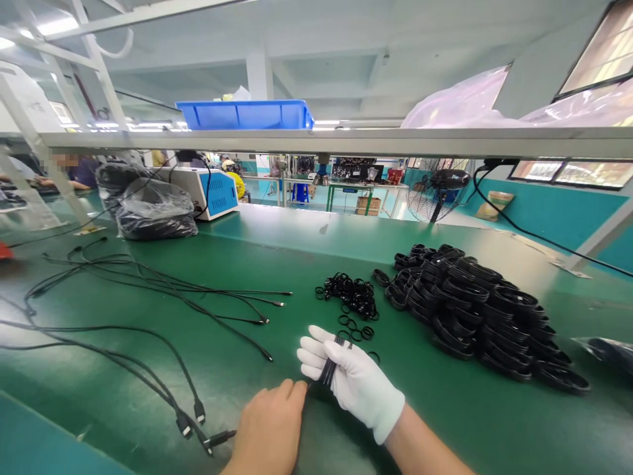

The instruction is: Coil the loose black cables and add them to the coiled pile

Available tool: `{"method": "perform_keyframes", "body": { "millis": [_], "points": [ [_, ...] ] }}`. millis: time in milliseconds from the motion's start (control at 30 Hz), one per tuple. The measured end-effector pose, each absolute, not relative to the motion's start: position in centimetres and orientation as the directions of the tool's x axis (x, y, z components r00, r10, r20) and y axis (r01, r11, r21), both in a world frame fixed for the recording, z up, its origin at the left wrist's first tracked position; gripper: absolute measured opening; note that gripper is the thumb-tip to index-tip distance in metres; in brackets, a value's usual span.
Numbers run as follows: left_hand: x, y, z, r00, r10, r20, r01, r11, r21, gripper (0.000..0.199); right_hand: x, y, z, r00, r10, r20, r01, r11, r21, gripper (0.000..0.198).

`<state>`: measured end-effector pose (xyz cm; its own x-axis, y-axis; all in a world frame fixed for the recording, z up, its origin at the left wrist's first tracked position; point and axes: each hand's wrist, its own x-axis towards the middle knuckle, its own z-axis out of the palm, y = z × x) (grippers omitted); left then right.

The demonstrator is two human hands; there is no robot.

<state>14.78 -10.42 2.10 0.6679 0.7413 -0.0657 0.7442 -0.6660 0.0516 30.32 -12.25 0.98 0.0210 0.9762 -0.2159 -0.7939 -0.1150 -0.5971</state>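
My right hand, in a white glove, holds a small folded bundle of black cable between thumb and fingers. My bare left hand is just left of it, its fingers closed around a black strand at the bundle's lower end. Most of what lies under the left palm is hidden. A black cable plug shows on the left side of that hand. Beyond the glove are loose black rings and a heap of small black rings.
A large pile of coiled black cables stands on the green table at right. Long loose cables stretch across the left. Farther back are a plastic-wrapped bundle and a blue-and-white machine. A shelf crosses overhead, carrying a blue bin.
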Motion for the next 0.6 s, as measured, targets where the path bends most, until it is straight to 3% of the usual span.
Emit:
{"method": "perform_keyframes", "body": {
  "millis": [200, 333, 433, 600],
  "points": [
    [15.8, -10.6, 2.3, 0.823, 0.569, -0.001, 0.568, -0.822, -0.026, 0.029, 30.0, -12.7, 1.2, 0.007, 0.971, -0.239, -0.712, -0.163, -0.683, 0.053],
    [15.4, -8.6, 4.9, 0.900, 0.431, 0.061, 0.434, -0.900, -0.049, 0.002, 29.4, -13.0, 1.2, -0.178, 0.968, -0.175, -0.639, -0.249, -0.728, 0.035],
    [15.0, -6.5, 7.1, 0.928, 0.371, 0.034, 0.367, -0.926, 0.086, 0.014, 28.9, -13.4, 1.2, -0.344, 0.930, -0.126, -0.633, -0.329, -0.701, 0.035],
    [15.0, -3.9, 8.0, 0.961, 0.272, -0.054, 0.268, -0.861, 0.432, 0.011, 28.4, -13.9, 0.1, -0.562, 0.812, -0.156, -0.559, -0.512, -0.652, 0.049]
  ]
}}
